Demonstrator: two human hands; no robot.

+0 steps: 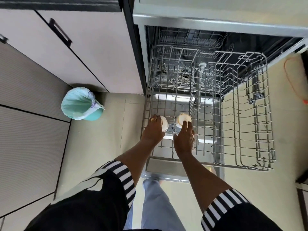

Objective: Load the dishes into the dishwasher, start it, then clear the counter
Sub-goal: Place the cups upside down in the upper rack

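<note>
**Cups held at the rack's near left corner**

Left hand [154, 130] curls round a white cup [164, 125], which lies against the fingers on their right. Right hand [184, 139] lays fairly straight fingers over a second cup [181, 118], just ahead of the palm; whether it actually clasps that cup cannot be told. Both cups are at the pulled-out rack [264, 124] of the open dishwasher [200, 22].

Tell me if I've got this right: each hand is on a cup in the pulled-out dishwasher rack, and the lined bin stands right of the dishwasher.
Not quite: the head view shows the lined bin left of the dishwasher, not right. The rest holds: left hand on the left cup, right hand on the right cup, in the pulled-out rack.
</note>
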